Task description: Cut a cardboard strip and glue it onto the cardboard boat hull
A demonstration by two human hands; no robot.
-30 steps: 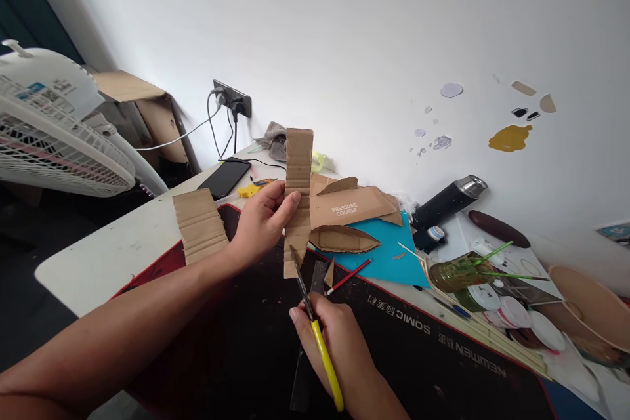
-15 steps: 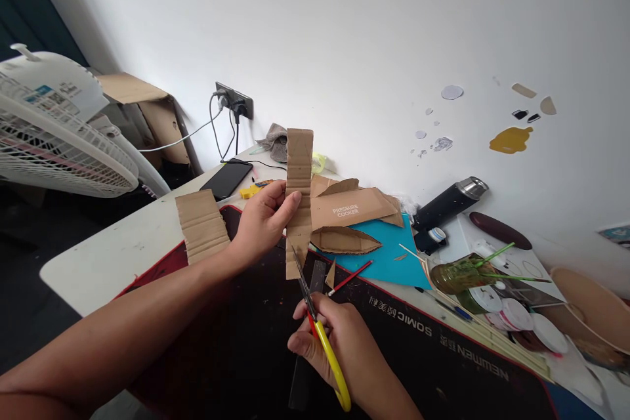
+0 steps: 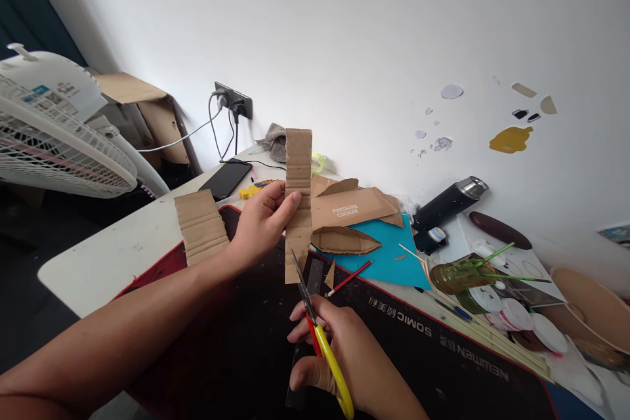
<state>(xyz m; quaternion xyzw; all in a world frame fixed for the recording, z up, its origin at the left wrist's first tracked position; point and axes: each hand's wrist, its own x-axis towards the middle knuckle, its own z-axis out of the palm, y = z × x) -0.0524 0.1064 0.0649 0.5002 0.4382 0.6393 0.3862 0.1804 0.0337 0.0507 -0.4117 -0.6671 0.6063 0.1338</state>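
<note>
My left hand (image 3: 260,223) pinches a long upright strip of corrugated cardboard (image 3: 298,170) at its middle, held above the black desk mat (image 3: 423,354). My right hand (image 3: 339,354) is wrapped round the yellow and red handles of a pair of scissors (image 3: 319,338). The scissor blades point up and their tips sit at the strip's lower edge, cutting into it. A second ridged cardboard piece (image 3: 199,224) lies on the table just left of my left wrist.
Cardboard scraps, one printed "PRESSURE COOKER" (image 3: 350,207), lie on a blue sheet (image 3: 391,256). A black flask (image 3: 445,202), a phone (image 3: 225,177), a red pencil (image 3: 348,277), a jar with green sticks (image 3: 457,273), lids and a bowl (image 3: 593,312) crowd the right. A white fan (image 3: 59,138) stands left.
The scissor handles have spread apart and my right hand has slid slightly down and right. The strip in my left hand has hardly moved.
</note>
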